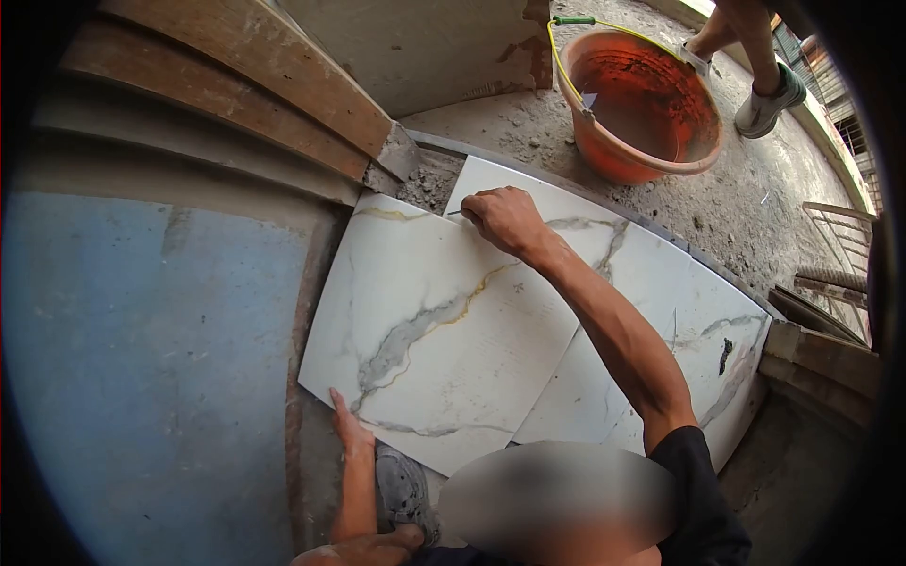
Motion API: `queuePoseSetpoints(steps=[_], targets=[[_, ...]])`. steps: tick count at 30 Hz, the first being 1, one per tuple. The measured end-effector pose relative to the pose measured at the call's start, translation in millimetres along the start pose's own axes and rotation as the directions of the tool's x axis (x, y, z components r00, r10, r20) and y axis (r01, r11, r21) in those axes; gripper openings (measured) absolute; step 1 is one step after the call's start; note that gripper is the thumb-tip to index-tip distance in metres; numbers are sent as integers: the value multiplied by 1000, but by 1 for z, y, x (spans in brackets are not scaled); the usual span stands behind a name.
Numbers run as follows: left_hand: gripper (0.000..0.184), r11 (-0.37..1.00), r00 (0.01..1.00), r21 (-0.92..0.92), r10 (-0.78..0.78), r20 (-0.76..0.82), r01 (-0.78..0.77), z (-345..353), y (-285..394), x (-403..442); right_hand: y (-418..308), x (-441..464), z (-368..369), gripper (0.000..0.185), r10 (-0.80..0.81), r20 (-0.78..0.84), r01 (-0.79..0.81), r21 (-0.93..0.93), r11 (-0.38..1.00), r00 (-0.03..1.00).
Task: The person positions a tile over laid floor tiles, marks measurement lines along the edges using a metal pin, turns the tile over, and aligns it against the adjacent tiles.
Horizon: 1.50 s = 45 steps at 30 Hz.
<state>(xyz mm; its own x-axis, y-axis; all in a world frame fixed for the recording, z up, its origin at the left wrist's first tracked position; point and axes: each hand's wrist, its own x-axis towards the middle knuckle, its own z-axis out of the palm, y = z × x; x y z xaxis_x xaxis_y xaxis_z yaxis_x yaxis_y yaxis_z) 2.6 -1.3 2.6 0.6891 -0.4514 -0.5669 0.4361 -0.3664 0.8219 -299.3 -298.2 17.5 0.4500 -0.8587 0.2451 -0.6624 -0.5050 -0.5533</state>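
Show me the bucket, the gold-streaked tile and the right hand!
Bucket [601, 151], head view: its outer side.
Tile [439, 330], head view: middle of its top face.
Right hand [505, 219], head view: back of the hand.

At least two marbled tiles [453, 368]; one orange bucket [604, 156]; one bucket handle [574, 20]; three shoes [401, 481].

I'm looking at a building site: marbled tiles [462, 340] at the frame's centre, grey rubble [429, 186] beside their far edge, and a mortar-stained bucket [604, 156] on gritty, unfinished ground [779, 203] at upper right.
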Motion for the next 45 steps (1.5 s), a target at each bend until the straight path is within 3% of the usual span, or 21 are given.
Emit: queuePoseSetpoints(steps=[7,11,16,36,38,40,41,43,45], targets=[[68,1000,1000,18,1,-12,-1,0,0,-1,-3,9,1,10,-96,63,98,-30,995,993],[70,1000,1000,5,3,-15,-3,-2,-2,2,-8,14,-5,6,-71,152,83,-78,994,986],[71,1000,1000,7,7,-15,-7,6,3,-5,-3,23,-3,17,-141,228,171,-118,978,963],[70,1000,999,6,7,-47,-6,0,-2,1,-7,27,-1,15,-242,187,283,-243,928,952],[70,999,998,41,26,-51,-24,0,-2,1,-4,18,-4,13,-227,183,271,-272,923,957],[70,999,999,33,17,-43,-15,3,0,0,-2,2,-10,10,-178,-32,174,-102,979,983],[70,1000,999,22,9,-45,-8,3,0,-2,-2,-9,-14,10,-181,-29,177,-105,979,983],[70,1000,999,21,9,-45,-8,3,1,-3,-14,-38,-34,8,178,-102,-171,76,982,979],[71,1000,999,29,7,-37,-6,1,1,-2,-19,-69,-39,8,237,-159,-220,120,968,958]])
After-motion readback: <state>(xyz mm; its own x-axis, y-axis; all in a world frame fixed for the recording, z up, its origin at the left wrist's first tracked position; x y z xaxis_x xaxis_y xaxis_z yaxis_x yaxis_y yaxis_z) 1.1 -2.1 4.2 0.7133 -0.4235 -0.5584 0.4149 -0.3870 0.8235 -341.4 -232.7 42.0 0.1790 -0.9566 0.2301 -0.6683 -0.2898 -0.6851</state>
